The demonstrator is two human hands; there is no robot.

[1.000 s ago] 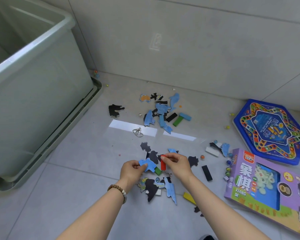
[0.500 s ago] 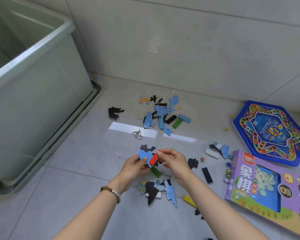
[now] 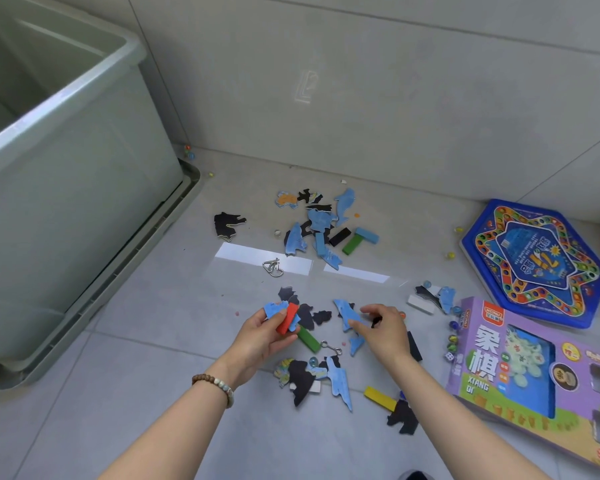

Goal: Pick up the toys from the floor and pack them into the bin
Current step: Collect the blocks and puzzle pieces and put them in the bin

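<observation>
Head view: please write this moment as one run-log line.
phase: gathering | left hand: holds red block | right hand: pinches blue puzzle piece | bin: open, at left

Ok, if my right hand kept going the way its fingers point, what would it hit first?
Your right hand, pinching a blue puzzle piece, points left. Probably the black puzzle pieces on the floor first, then your left hand gripping the red block; depth is unclear.

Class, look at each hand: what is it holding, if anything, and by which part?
The left hand grips a red block and blue puzzle piece by their lower ends. The right hand pinches a second blue piece by its right edge.
</observation>
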